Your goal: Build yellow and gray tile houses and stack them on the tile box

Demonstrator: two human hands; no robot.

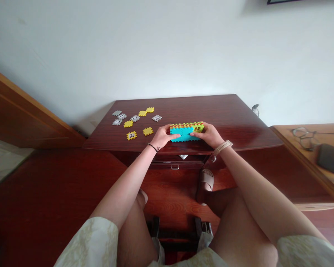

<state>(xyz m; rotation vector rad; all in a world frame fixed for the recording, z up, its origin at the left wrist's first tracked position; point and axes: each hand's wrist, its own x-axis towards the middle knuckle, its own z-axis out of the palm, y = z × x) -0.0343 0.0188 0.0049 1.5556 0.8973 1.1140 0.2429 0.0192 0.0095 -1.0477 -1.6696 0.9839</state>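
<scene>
Between my two hands, near the table's front edge, is a block of interlocking toy panels [185, 133] with notched edges. Its near face is mostly blue, with green, orange and red along the top and a green windowed panel [198, 128] at the right. My left hand [161, 137] grips the left end, thumb across the blue face. From the right end my right hand [210, 134] holds it the same way, thumb on the front. The fingers behind are hidden. Loose yellow panels [148, 131] and grey panels [156, 118] lie to the left of my left hand.
The dark wooden table [183, 107] stands against a white wall. A drawer with a metal handle [174, 167] is below its front edge. At right, glasses [306, 139] and a dark flat object [332, 159] rest on a wooden surface. A wooden door [30, 118] is at left.
</scene>
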